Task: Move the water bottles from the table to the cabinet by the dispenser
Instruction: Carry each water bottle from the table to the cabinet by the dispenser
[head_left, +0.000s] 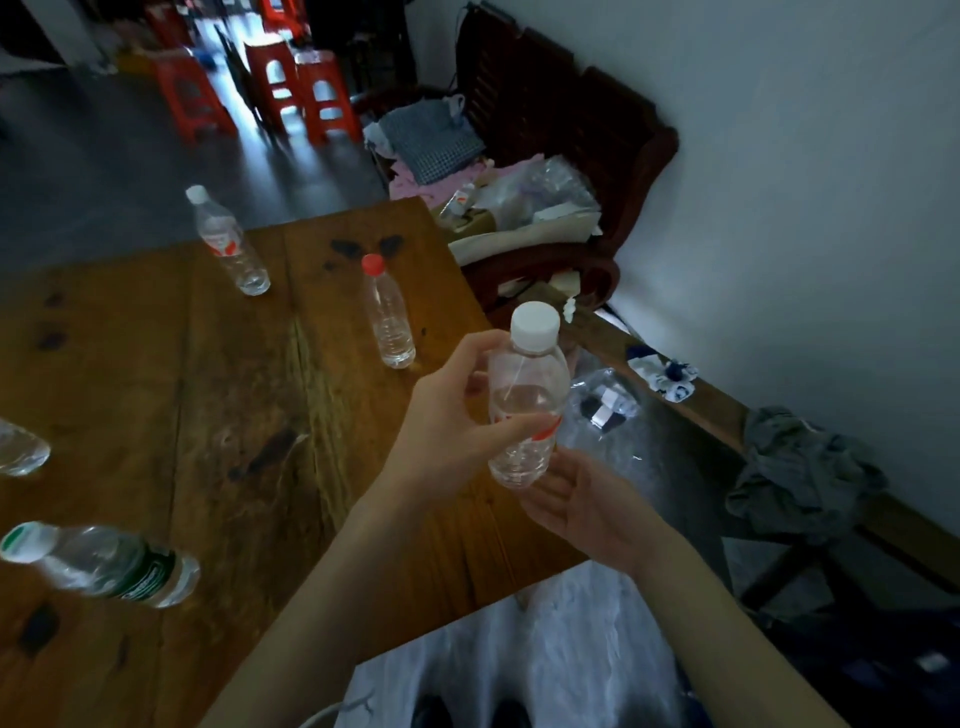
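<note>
At the near left of the tabletop (249, 415), a green-label bottle (104, 564) leans in blur. The right hand (582, 506) lies relaxed, palm up, under the base of a white-cap bottle (524, 402), which the left hand (457, 426) grips round its middle, upright, lifted above the tabletop's right edge. Farther off, a red-cap bottle (388, 314) stands, then another labelled bottle (228, 244). Red stools (291, 88) stand beyond.
</note>
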